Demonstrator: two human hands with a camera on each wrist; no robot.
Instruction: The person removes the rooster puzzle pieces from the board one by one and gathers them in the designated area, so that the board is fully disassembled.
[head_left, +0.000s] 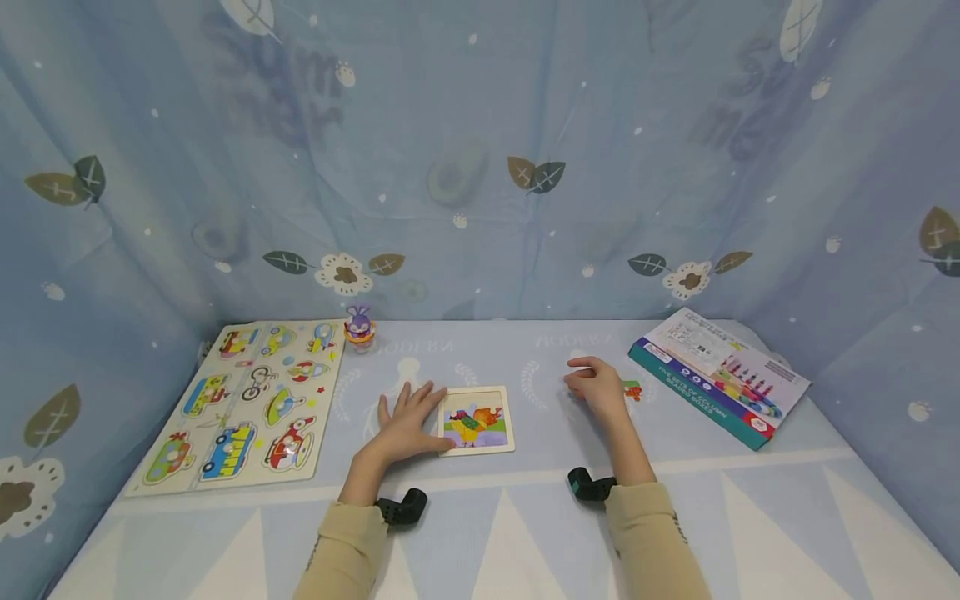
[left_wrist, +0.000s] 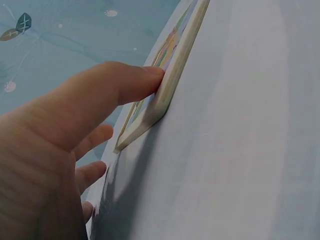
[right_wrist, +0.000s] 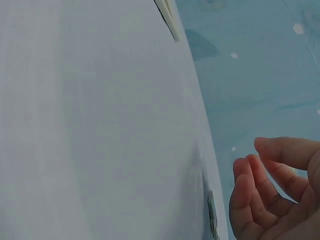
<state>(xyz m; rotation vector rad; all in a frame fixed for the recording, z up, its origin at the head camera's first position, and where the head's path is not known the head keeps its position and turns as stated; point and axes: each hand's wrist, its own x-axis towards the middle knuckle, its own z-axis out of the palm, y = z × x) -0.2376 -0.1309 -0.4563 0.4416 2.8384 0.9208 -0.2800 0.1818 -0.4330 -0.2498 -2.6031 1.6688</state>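
Left to right on my feed: the board (head_left: 255, 400) lies flat, left of the left hand, and the bunny (head_left: 360, 327) stands beyond that hand; both seem set aside, out of its way. The left hand (head_left: 403, 429) is spread, its thumb pressing the near left edge of the puzzle (head_left: 476, 423) just to its right, probably so it can't slide on the table (head_left: 540, 437). I can't tell whether the forefinger touches the far corner. The right hand (head_left: 597, 389) hangs above the table, fingers loosely bent, gripping nothing I can see. A piece (head_left: 633, 390) lies just right of it, perhaps partly hidden, within easy reach. Farther right sits the box (head_left: 716, 375), angled, apparently parked clear of that arm.
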